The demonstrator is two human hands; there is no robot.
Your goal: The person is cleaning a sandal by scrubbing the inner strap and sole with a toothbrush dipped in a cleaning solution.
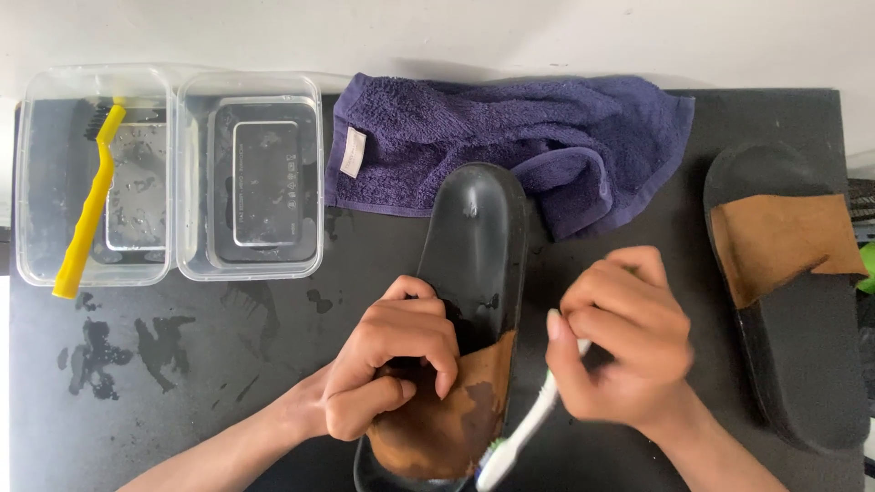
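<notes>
Two hands work a toothbrush over a black slide sandal on a dark, wet mat.

Upper left, a yellow brush [87, 206] rests in one of two clear tubs [250, 187]. Bottom centre, the left hand [387, 369] is clenched on the sandal [474, 246] at its brown strap [451, 415], the sole running up beyond the fingers. Beside it, the right hand [624, 337] grips a white toothbrush [515, 442], bristles at the strap. A purple towel [510, 146] lies above; a second sandal [788, 292] sits far right.
</notes>
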